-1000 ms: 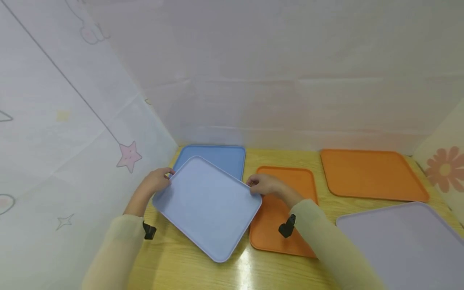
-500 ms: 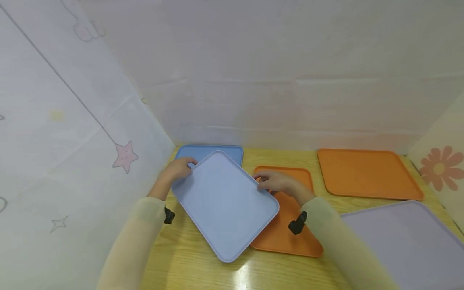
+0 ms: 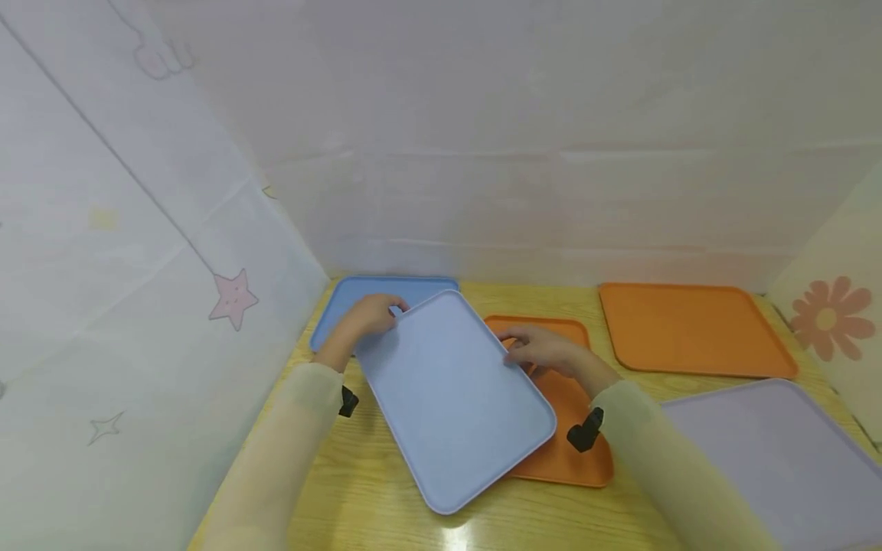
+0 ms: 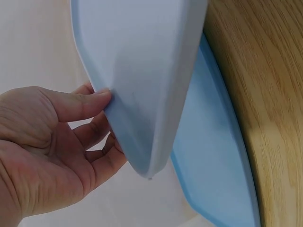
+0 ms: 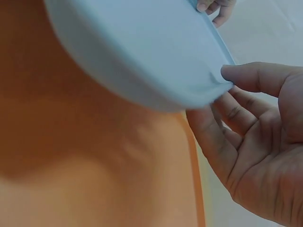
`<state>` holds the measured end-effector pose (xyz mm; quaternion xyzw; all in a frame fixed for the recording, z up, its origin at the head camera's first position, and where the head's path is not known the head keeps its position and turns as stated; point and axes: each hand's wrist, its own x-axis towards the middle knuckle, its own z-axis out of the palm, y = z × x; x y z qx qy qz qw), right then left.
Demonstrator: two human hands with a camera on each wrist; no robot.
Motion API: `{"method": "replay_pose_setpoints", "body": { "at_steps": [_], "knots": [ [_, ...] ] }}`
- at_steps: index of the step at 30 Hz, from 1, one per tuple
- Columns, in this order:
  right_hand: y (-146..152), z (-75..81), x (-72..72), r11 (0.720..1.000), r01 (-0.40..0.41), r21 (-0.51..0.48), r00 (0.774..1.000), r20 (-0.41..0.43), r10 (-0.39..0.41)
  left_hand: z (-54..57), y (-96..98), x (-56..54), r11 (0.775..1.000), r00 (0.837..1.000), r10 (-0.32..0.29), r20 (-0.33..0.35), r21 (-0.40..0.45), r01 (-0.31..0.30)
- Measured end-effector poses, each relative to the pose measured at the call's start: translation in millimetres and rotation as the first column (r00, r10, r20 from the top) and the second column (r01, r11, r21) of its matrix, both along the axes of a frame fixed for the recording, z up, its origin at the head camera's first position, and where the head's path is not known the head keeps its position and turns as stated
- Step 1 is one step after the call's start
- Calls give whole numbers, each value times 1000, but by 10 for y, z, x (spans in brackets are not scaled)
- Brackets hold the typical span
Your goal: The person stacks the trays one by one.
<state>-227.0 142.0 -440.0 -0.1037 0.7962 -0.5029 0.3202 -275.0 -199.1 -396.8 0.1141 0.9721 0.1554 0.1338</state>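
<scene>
Both hands hold a pale lavender-blue tray [image 3: 455, 398], which is turned at an angle above the table. My left hand [image 3: 372, 314] pinches its far left edge, thumb on the upper face and fingers beneath, as the left wrist view [image 4: 52, 146] shows. On the far right edge my right hand [image 3: 544, 352] pinches the rim between thumb and fingers, seen close in the right wrist view. Behind the left hand lies a blue tray [image 3: 351, 295], partly covered. Under the held tray's right side an orange tray [image 3: 572, 428] lies on the table, also partly covered.
A second orange tray [image 3: 696, 329] lies at the back right of the wooden table [image 3: 386, 490]. A lilac tray [image 3: 765, 444] lies at the front right, partly behind the right sleeve. Covered walls stand at the left, back and right.
Both hands have carried the pale tray to the right and turned it more upright in the view. More of the blue tray's left side shows; the orange tray beneath is more covered.
</scene>
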Motion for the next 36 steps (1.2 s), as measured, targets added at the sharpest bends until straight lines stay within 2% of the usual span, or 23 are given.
{"method": "replay_pose_setpoints", "body": {
  "at_steps": [5, 11, 14, 17, 19, 21, 23, 24, 26, 28, 29, 32, 36],
  "knots": [
    [118, -62, 60, 1000, 20, 14, 1000, -12, -20, -51, 103, -58, 999, 999, -25, 28, 35, 24],
    [315, -141, 152, 998, 60, -36, 998, -15, -61, -101, 142, -132, 985, 999, -23, 25, 174, 18],
    [436, -164, 199, 993, 99, -61, 995, -11, -100, -113, 106, -114, 969, 1000, 28, 1, 245, -28],
    [578, -159, 240, 987, 126, -103, 992, -13, -128, -130, 64, -40, 943, 994, 103, -20, 321, -91],
    [673, -146, 261, 981, 147, -128, 989, -10, -149, -174, 49, 33, 910, 990, 144, 1, 392, -133],
    [754, -121, 276, 979, 146, -142, 989, -19, -150, -232, 63, 112, 868, 985, 164, 49, 468, -168],
    [821, -106, 286, 978, 158, -138, 986, -24, -162, -295, 99, 198, 800, 977, 176, 124, 560, -215],
    [852, -98, 290, 977, 168, -135, 985, -23, -172, -316, 130, 245, 754, 968, 180, 173, 608, -249],
    [902, -87, 300, 975, 185, -127, 982, -26, -189, -350, 202, 335, 676, 950, 177, 257, 670, -307],
    [948, -80, 318, 970, 209, -121, 977, -22, -213, -385, 284, 426, 615, 931, 161, 327, 705, -354],
    [969, -73, 330, 969, 216, -121, 975, -18, -220, -401, 328, 470, 596, 921, 150, 358, 711, -374],
    [1031, -60, 364, 963, 245, -117, 969, -8, -247, -470, 462, 577, 575, 907, 94, 410, 722, -385],
    [1092, -57, 396, 951, 282, -124, 959, 9, -283, -517, 626, 659, 535, 905, 10, 426, 762, -365]
  ]
}}
